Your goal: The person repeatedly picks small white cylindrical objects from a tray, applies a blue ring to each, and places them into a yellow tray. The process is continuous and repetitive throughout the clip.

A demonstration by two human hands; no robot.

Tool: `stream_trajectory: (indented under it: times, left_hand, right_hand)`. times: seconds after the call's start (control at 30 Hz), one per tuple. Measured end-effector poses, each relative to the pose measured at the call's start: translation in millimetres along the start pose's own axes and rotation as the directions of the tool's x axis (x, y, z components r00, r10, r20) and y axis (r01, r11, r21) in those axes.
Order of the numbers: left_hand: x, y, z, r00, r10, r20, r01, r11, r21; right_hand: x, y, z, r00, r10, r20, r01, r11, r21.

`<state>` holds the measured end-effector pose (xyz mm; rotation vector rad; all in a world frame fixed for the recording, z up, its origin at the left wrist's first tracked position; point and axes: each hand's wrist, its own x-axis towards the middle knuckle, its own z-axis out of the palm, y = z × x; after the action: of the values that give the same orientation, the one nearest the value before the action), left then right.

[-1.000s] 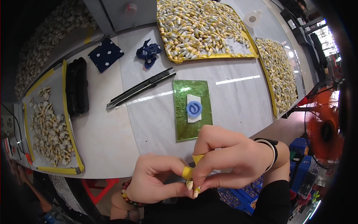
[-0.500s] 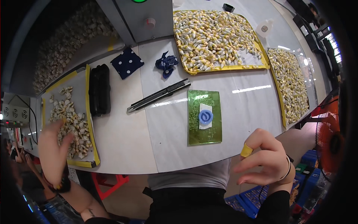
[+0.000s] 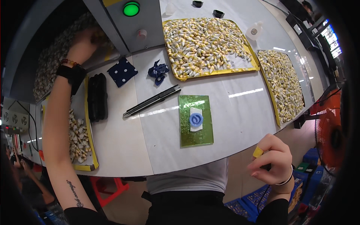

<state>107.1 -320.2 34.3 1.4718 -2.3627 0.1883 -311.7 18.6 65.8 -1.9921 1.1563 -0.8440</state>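
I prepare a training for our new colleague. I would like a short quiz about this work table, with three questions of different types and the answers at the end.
1. Multiple choice: What lies on the green plate?
A) a utility knife
B) a round blue piece on a white pad
C) a dotted cloth

2. True or false: The left hand reaches into the open grey cabinet.

3. Fill in: One finger of the right hand wears a ____ wrap.

Key: 1. B; 2. True; 3. yellow
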Motion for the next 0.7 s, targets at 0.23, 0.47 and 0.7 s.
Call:
stream_trajectory:
  times: [0.23, 0.47, 0.7]
  left_hand:
    - [-3, 12, -1, 0.997, 0.070, -0.036, -0.070, 0.997, -0.016]
    - [-61, 10, -68, 0.990, -0.139, -0.023, 0.108, 0.850, -0.515]
    - [-204, 152, -135, 0.964, -0.083, 0.254, 0.266, 0.217, -0.939]
  right_hand:
    - [27, -1, -9, 0.994, -0.090, -0.062, 0.080, 0.986, -0.143]
    - [89, 23, -43, 0.971, -0.141, -0.194, 0.010, 0.832, -0.555]
    - [138, 102, -59, 0.987, -0.098, 0.125, 0.153, 0.800, -0.580]
